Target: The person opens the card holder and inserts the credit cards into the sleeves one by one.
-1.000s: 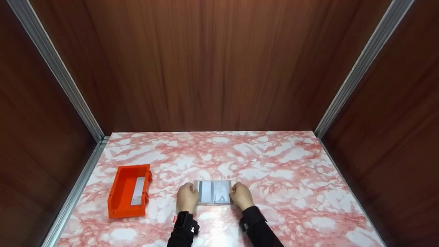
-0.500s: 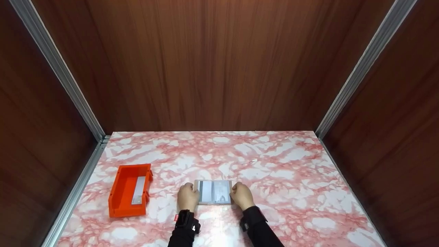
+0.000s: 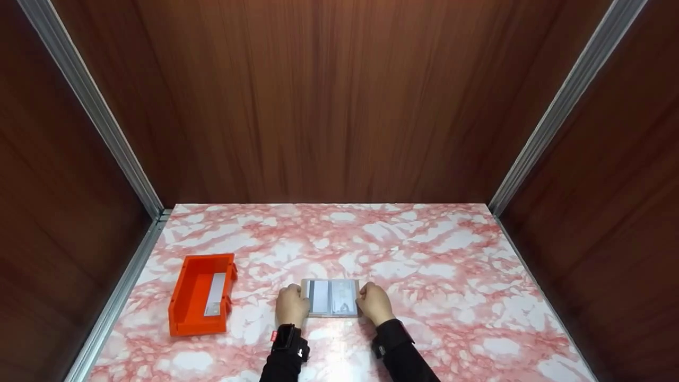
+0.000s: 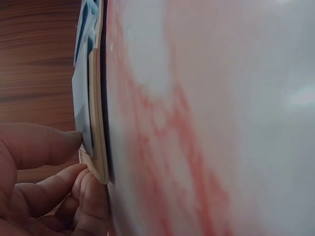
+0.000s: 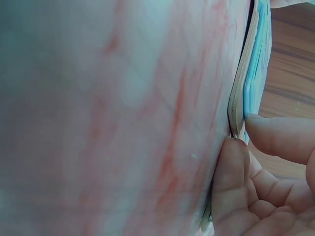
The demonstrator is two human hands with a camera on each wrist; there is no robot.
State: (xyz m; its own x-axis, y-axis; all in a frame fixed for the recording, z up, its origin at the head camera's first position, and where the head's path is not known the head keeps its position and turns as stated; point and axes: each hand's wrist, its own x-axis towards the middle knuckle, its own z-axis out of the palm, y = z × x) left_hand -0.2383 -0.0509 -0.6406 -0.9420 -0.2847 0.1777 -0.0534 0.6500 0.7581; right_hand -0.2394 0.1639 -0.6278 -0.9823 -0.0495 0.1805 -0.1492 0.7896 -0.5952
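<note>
A small card holder [image 3: 332, 297] lies spread out on the table, its clear sleeves facing up inside a tan cover. White cards or slips show through the plastic. My left hand [image 3: 292, 306] pinches its left edge; in the left wrist view the thumb [image 4: 54, 145] presses on the sleeves while curled fingers meet the cover's corner. On the opposite side my right hand [image 3: 375, 304] pinches the right edge. The right wrist view has that thumb [image 5: 283, 137] against the stacked bluish sleeves and a forefinger [image 5: 230, 167] at the cover's underside.
To the left stands an orange bin [image 3: 193, 297] with a white card-like piece [image 3: 215, 293] leaning along its right inner wall. The table [image 3: 424, 254] has a red-and-white marbled top. Dark wood panels [image 3: 329, 106] and grey metal rails [image 3: 562, 106] enclose it.
Both hands and the card holder keep their places. Only a very slight shift of the head view is visible.
</note>
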